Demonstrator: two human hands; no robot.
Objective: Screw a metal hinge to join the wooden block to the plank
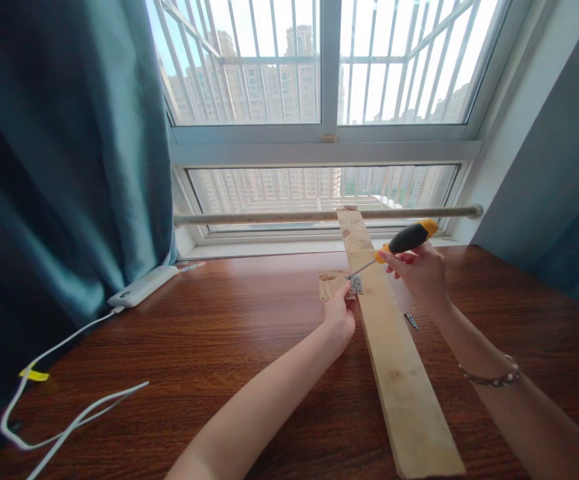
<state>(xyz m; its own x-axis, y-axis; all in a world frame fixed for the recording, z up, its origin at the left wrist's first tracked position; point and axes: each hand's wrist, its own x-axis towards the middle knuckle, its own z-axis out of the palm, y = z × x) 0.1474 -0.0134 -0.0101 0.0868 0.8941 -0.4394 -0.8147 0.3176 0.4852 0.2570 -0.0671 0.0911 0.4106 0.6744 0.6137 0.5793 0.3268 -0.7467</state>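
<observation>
A long pale wooden board point(399, 367) lies lengthwise on the brown table. Against its left side is a small wooden block point(330, 285), and a metal hinge point(357, 285) spans the two. My left hand point(342, 315) grips the block's near edge, its thumb by the hinge and its other fingers partly hidden. My right hand point(423, 272) is closed on a screwdriver point(412, 237) with a black and yellow handle. The tilted shaft runs down left to the hinge's block-side leaf; whether a screw sits under the tip is too small to tell.
Several loose screws point(411, 321) lie right of the board. A white power strip point(143, 287) with a white cable point(72, 341) is at the left, beside a blue curtain point(69, 133). Behind the table, a horizontal rail point(269, 217) crosses before the window.
</observation>
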